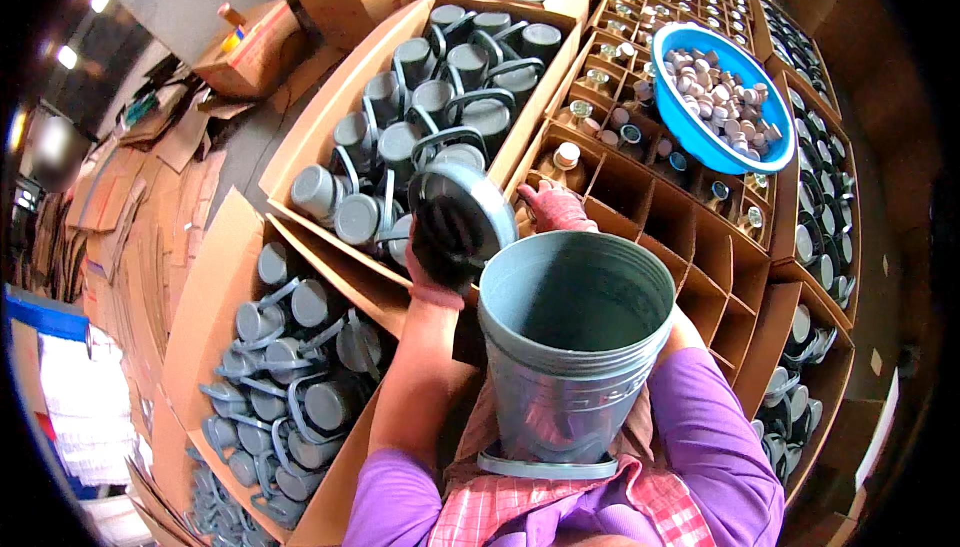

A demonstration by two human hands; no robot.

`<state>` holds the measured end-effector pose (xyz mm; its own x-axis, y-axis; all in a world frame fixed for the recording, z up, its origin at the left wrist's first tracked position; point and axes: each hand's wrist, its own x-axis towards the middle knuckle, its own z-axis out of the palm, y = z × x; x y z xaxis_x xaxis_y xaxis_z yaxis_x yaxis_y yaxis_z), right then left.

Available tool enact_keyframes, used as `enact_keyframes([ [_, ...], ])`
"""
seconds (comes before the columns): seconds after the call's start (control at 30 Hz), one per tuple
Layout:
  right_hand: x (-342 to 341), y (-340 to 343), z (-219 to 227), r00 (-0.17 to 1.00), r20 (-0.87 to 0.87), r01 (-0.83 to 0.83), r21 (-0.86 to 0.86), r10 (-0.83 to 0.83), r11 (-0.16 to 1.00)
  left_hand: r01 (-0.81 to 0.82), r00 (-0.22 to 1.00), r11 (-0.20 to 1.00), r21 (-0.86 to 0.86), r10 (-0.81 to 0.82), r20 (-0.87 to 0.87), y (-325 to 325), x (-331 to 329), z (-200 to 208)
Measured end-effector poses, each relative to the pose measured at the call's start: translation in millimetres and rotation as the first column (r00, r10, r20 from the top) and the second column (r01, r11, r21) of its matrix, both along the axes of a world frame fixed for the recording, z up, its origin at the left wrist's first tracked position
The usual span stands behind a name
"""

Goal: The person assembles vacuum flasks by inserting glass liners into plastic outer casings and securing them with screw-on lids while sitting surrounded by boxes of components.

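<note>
My left hand (437,247), in a dark-palmed glove, is closed on a round grey lid (478,209), tilted beside the rim of a large grey threaded container (575,387). The container stands upright and uncapped against my lap, with its handle toward me. My right arm passes behind it. Beyond its rim, my right hand (556,209) in a pink glove has its fingers apart, close to a glass bottle with a pale cap (567,155) in a divided carton (655,209). The container hides part of that hand.
At left, two open cartons hold several grey handled jugs (398,142) (300,367). A blue basin (668,97) of small pale caps (720,97) rests on the bottle carton. More cartons of dark jugs (825,197) line the right. Flattened cardboard (130,237) lies at far left.
</note>
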<state>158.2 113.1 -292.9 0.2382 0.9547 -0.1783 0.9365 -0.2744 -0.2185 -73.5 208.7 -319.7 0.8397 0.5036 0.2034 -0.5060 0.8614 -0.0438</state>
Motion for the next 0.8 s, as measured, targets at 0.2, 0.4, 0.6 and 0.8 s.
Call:
enact_keyframes([
  [0.2, 2.6, -29.8, 134.5, 0.998, -0.024, -0.038, 0.437, 0.054, 0.899, 0.052, 0.68, 0.944, 0.326, 0.206, -0.704, -69.5, -2.2, -18.2],
  [0.4, -14.9, -79.4, 286.0, 0.913, 0.256, -0.404, 0.679, 0.318, 0.613, -0.034, 0.847, 0.711, 0.702, 0.394, -0.358, -100.2, 59.9, 117.9],
  [0.6, -11.3, -140.0, 329.1, 0.677, 0.033, -0.544, 0.696, 0.735, 0.469, -0.103, 0.925, 0.816, 0.569, 0.289, -0.246, -49.5, 96.6, 203.4],
  [0.8, 56.9, -142.3, 305.0, 0.538, -0.562, 0.513, 0.81, 0.628, 0.285, -0.093, 0.945, 0.886, 0.454, 0.222, -0.24, -75.0, 100.5, 206.5],
])
